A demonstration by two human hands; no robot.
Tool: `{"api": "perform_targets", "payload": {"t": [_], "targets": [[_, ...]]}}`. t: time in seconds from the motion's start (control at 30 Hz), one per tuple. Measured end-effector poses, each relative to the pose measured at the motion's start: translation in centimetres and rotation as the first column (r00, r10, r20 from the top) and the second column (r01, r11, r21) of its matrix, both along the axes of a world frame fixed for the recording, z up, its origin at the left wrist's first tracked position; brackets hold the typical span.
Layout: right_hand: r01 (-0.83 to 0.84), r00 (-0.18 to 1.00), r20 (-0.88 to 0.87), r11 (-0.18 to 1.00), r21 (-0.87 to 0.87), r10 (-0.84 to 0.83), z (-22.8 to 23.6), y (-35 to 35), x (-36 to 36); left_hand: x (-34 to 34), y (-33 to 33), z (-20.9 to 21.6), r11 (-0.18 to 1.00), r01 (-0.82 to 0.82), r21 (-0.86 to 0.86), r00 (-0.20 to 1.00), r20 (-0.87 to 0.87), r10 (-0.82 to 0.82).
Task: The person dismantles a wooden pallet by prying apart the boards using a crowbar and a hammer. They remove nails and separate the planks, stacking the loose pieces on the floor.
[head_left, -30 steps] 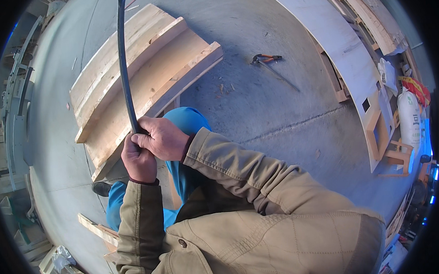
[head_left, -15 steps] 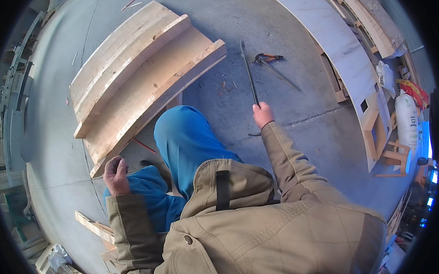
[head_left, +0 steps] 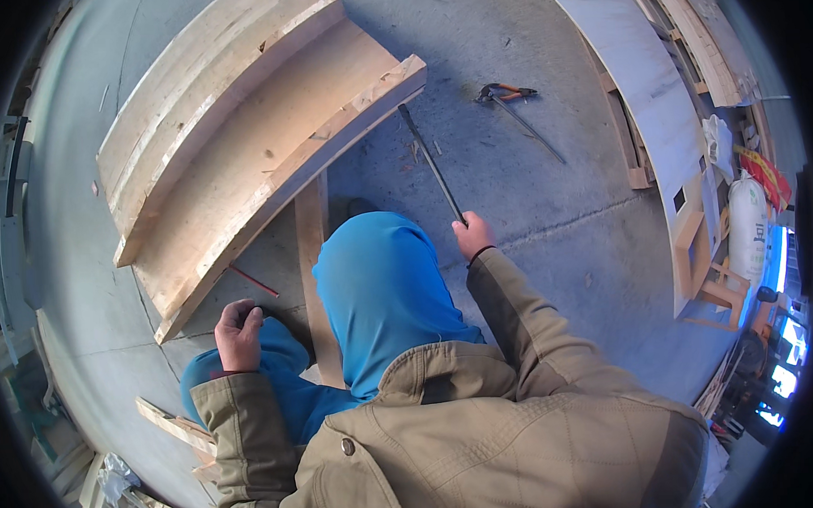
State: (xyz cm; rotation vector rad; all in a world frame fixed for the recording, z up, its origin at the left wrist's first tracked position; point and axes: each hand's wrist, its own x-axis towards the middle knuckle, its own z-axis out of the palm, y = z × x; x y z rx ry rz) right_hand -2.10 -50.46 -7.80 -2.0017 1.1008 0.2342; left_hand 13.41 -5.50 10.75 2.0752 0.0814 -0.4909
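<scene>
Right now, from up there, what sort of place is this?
It looks like a woodworking workshop. There's a big, pale wooden panel with long raised beams, black-and-orange pliers lying on the grey concrete floor, and a long, thin, dark bar in the person's right hand.

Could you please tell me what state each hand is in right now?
Left hand: fingers curled, nothing visible in it; whether fully closed cannot be told.
Right hand: closed, holding the dark bar.

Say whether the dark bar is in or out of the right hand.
In: the right hand is wrapped around the dark bar, which sticks out beyond it.
</scene>
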Motion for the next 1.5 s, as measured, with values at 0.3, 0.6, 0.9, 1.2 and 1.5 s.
{"api": "perform_targets", "payload": {"t": [0.3, 0.6, 0.9, 1.2, 1.5], "targets": [[-0.012, 0.999, 0.046, 1.0, 0.025, 0.011, -4.9, -2.5, 6.6, -0.4, -0.3, -1.6, 0.977, 0.118, 0.177, 0.992, -0.055, -0.109], [-0.015, 0.998, 0.057, 1.0, 0.018, 0.014, -8.1, -6.4, 9.0, -0.4, -1.9, -2.2, 0.953, 0.176, 0.245, 0.982, -0.107, -0.154], [0.078, 0.989, -0.144, 0.914, 0.399, -0.021, -5.2, -6.5, 11.5, 0.0, -3.2, -1.4, 0.937, 0.237, 0.258, 0.97, -0.111, -0.215], [0.003, 0.976, -0.21, 0.967, 0.254, 0.053, 0.4, -5.4, 12.1, 0.0, -3.3, -0.8, 0.936, 0.258, 0.238, 0.965, -0.106, -0.239], [-0.04, 0.953, -0.291, 0.989, 0.141, 0.08, 7.0, -4.4, 15.0, -0.3, -4.1, 0.2, 0.94, 0.286, 0.183, 0.958, -0.085, -0.275]]}}
